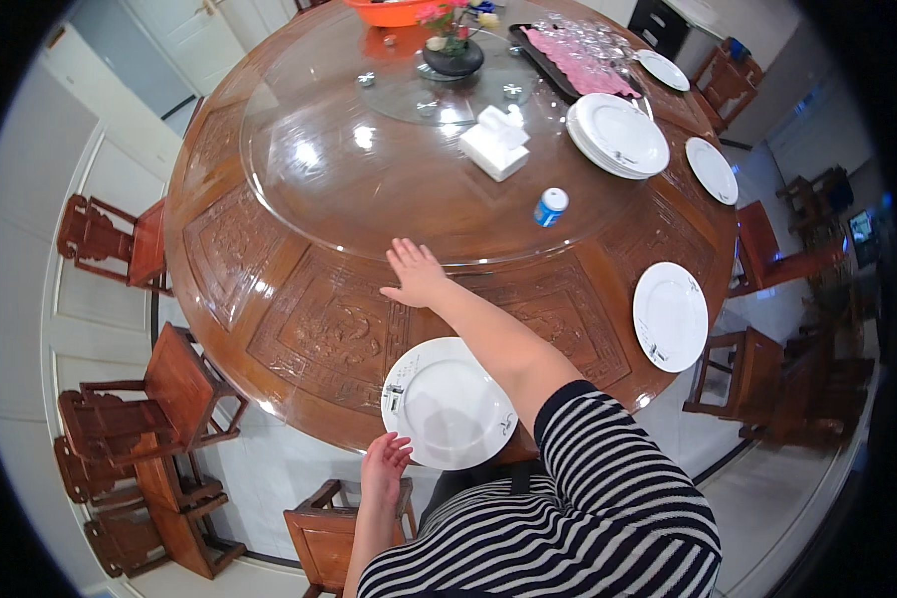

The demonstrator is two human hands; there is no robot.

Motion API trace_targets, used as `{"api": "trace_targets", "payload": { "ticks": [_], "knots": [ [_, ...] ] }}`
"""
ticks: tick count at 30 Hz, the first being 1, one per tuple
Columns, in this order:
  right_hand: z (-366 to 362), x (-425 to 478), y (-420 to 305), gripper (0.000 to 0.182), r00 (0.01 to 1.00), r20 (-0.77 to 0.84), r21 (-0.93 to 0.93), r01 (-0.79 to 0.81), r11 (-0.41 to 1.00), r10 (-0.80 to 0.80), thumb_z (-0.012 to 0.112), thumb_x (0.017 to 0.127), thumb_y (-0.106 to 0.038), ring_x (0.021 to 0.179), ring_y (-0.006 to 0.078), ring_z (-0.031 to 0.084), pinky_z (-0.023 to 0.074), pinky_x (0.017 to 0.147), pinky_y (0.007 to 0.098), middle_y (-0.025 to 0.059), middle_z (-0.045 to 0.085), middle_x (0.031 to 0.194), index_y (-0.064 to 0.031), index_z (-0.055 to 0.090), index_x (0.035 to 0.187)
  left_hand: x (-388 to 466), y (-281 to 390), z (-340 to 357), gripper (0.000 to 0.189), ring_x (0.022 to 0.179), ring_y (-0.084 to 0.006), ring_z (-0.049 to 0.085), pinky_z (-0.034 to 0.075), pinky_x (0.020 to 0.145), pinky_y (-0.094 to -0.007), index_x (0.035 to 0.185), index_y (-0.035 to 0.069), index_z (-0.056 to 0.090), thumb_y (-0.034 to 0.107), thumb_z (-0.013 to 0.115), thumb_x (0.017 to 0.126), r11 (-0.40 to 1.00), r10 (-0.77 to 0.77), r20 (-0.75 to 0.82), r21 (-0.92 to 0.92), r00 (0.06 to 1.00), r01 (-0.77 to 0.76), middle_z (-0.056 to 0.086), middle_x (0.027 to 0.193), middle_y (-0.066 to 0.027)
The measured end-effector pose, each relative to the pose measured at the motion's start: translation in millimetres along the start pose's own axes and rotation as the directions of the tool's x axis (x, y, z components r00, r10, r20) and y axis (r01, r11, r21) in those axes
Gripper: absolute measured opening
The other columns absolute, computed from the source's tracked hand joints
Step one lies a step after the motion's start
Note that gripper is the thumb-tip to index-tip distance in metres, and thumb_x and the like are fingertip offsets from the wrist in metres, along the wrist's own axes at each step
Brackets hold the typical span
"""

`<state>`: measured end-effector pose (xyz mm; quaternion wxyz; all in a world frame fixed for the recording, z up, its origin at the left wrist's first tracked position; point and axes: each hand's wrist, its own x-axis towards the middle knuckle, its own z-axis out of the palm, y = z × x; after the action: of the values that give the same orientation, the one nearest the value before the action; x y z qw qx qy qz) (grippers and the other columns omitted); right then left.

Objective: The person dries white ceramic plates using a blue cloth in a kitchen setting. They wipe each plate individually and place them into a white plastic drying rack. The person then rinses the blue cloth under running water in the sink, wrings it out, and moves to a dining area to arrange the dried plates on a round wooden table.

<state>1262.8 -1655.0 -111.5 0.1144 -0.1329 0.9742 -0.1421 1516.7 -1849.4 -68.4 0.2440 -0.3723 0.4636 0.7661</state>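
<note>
My right hand (417, 275) reaches over the carved wooden table (329, 329), fingers spread and nothing in them. Its fingertips are at the near rim of the glass turntable (389, 202); whether they touch it I cannot tell. My left hand (386, 460) is low at the table's front edge, fingers slightly curled and apart, beside a white plate (448, 407). That plate lies right in front of me, with dark printed motifs on its rim. On the turntable sit a stack of white plates (620, 134), a white tissue box (495, 146) and a blue can with a white top (551, 207).
More white plates lie along the right edge, one nearer (670, 317) and one farther (711, 170). Beyond are a black tray (546, 67) with a pink cloth, a flower pot (453, 58) and an orange basin (392, 13). Wooden chairs (172, 389) stand around the table.
</note>
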Motion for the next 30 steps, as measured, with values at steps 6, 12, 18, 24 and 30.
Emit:
{"api": "trace_targets", "payload": {
  "ticks": [6,12,18,24,30],
  "knots": [
    [13.2,-55.6,-17.9,0.041,0.921,-0.364,0.271,0.248,0.930,-0.139,0.048,0.079,-0.031,0.109,0.0297,0.042,0.0317,0.092,0.0396,0.0159,0.048,0.114,-0.0035,0.050,0.109,3.7,-6.3,-7.5,0.025,0.076,-0.0195,0.056,0.044,0.067,-0.0287,0.099,0.004,0.050,0.024,0.044,0.084,1.000,0.017,0.021,-0.004,1.000,-0.017,0.059,0.088,-0.0114],
    [28.5,-172.4,30.7,0.025,0.898,-0.428,0.444,0.104,0.890,0.108,0.052,0.077,-0.018,0.092,0.0284,0.052,0.0412,0.080,0.0370,0.0136,0.057,0.096,-0.0038,0.056,0.096,14.0,-8.3,2.2,0.024,0.074,-0.0187,0.057,0.045,0.064,-0.0261,0.098,0.003,0.050,0.021,0.046,0.084,0.999,0.001,0.120,0.042,0.993,-0.006,0.059,0.088,-0.0122],
    [19.0,-246.1,106.3,0.019,0.776,-0.437,0.541,-0.177,0.822,0.454,0.053,0.078,-0.016,0.077,0.0255,0.057,0.0451,0.070,0.0328,0.0128,0.060,0.083,-0.0031,0.058,0.090,24.3,-11.1,10.2,0.025,0.074,-0.0195,0.056,0.045,0.065,-0.0266,0.098,0.002,0.049,0.022,0.047,0.082,0.996,-0.018,0.137,0.084,0.990,0.006,0.058,0.088,-0.0138],
    [-5.6,-255.1,198.5,0.015,0.587,-0.174,0.916,-0.197,0.348,0.791,0.054,0.080,-0.016,0.064,0.0109,0.054,0.0434,0.058,0.0232,0.0034,0.057,0.073,-0.0047,0.055,0.090,18.7,-7.3,19.1,0.026,0.074,-0.0198,0.056,0.045,0.065,-0.0266,0.098,0.002,0.049,0.022,0.048,0.082,0.993,-0.028,0.133,0.114,0.991,0.013,0.058,0.088,-0.0140],
    [-83.7,-207.9,242.1,0.027,0.475,0.082,0.961,-0.270,0.056,0.876,0.055,0.079,-0.032,0.055,0.0117,0.052,0.0408,0.047,0.0247,0.0031,0.055,0.073,-0.0089,0.049,0.093,11.0,-12.2,4.2,0.023,0.074,-0.0183,0.057,0.045,0.064,-0.0251,0.097,0.003,0.050,0.021,0.046,0.084,0.998,-0.009,0.076,0.070,0.997,0.003,0.059,0.087,-0.0131]
  ]
}}
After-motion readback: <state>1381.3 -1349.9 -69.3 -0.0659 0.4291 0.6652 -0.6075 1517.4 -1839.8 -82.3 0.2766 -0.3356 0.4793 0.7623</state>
